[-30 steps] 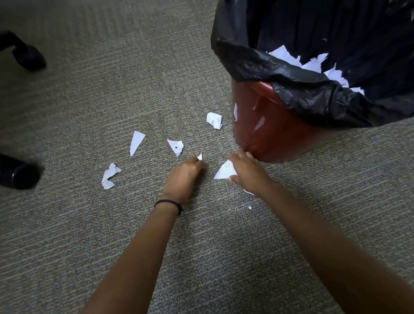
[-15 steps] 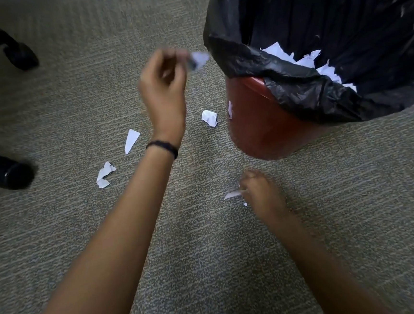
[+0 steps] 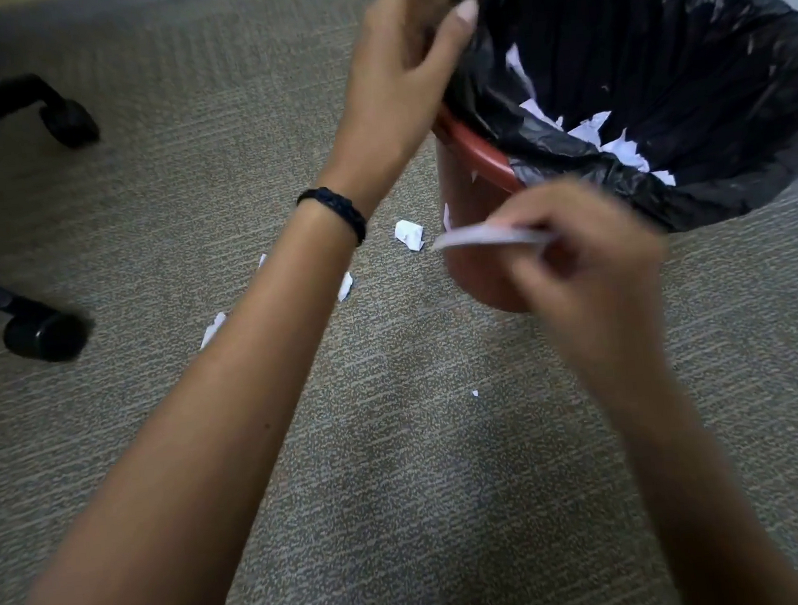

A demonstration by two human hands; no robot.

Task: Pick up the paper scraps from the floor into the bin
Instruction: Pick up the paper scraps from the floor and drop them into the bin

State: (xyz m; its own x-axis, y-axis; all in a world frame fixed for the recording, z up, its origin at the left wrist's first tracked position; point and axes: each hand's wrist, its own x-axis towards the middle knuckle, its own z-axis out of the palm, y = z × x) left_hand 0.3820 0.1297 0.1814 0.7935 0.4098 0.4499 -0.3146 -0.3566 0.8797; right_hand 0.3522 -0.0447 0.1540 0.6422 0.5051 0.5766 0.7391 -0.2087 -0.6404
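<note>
- Both hands have climbed since the earlier frame: our left hand (image 3: 406, 75) from mid-frame to the lip of the bin (image 3: 475, 151), our right hand (image 3: 581, 257) off the carpet (image 3: 402, 471).
- Left of centre, loose scraps (image 3: 409, 234) lie on the carpet, some partly hidden by our left forearm.
- Upper centre, our left hand is slack-fingered and, through the blur, seems to hold nothing.
- Right of centre, our right hand pinches a long paper scrap (image 3: 488, 236), its long axis running left to right in front of the red bin wall.
- The bin's mouth lies up and right of that scrap, so we judge a short lift that way comes next.
</note>
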